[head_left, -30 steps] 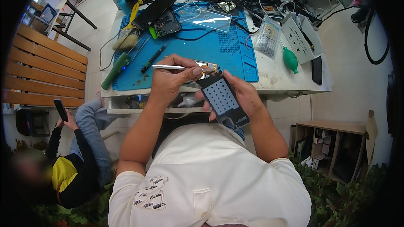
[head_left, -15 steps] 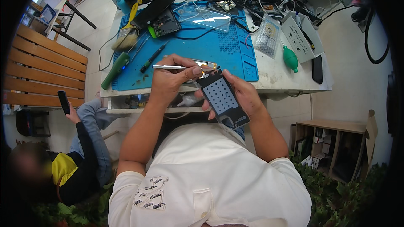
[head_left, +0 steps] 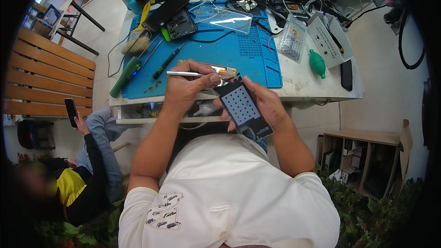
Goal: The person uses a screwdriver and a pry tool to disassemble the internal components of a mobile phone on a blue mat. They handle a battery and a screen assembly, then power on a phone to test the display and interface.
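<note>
White cardboard forms an open box [head_left: 321,41], holding a slim black pen-shaped tool [head_left: 338,45], at 2 o'clock from a black rectangular panel with a dotted grey face [head_left: 241,105]. The right hand [head_left: 269,105] clamps that panel, thumb at its 1 o'clock edge, fingertips at 8. Fingers of the left hand [head_left: 184,86] pinch a slim silver rod [head_left: 181,73] pointing to 3 o'clock, its tip near the panel's top edge

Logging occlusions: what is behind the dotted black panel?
Fingers of the right hand reach behind the dotted panel; their tips show past its left edge. Anything else there is covered.
</note>
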